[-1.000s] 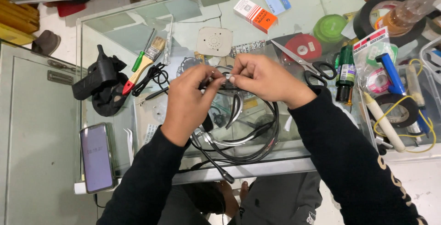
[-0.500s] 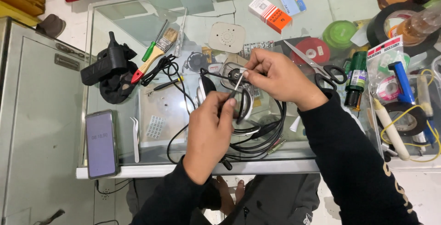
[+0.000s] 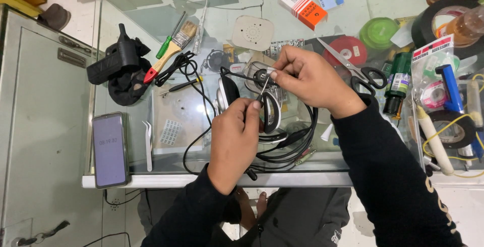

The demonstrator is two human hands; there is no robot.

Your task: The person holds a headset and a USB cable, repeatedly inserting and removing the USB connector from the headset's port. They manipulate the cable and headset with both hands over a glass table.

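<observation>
The left hand (image 3: 234,141) has drawn back toward the body since a second ago, when both hands were pinched side by side over the cable. Its fingers are now closed on a thin metal tool (image 3: 263,89) that slants up to the small round black part (image 3: 261,78). The right hand (image 3: 307,78), a little beyond and to the right, pinches that part between thumb and forefinger. So the work has gone from handling the cable to probing the part with the tool's tip.

Just under both hands lies the headset (image 3: 267,113), its ear cups on the glass surface (image 3: 151,20) and its black cable (image 3: 194,105) looped to the left of the left hand and toward the near edge.

Left of the left hand, a phone (image 3: 110,149) and white tweezers (image 3: 147,143) rest near the edge. Beyond them lie a paintbrush (image 3: 171,51) and a black glue gun (image 3: 113,60).

Right of the right hand lie scissors (image 3: 360,70). Farther right, a clear plastic bin (image 3: 474,83) holds a roll of black tape (image 3: 451,128), a blue tool (image 3: 451,88) and yellow wire. Beyond the right hand sits a green lidded tub (image 3: 379,32); I cannot tell what it holds.
</observation>
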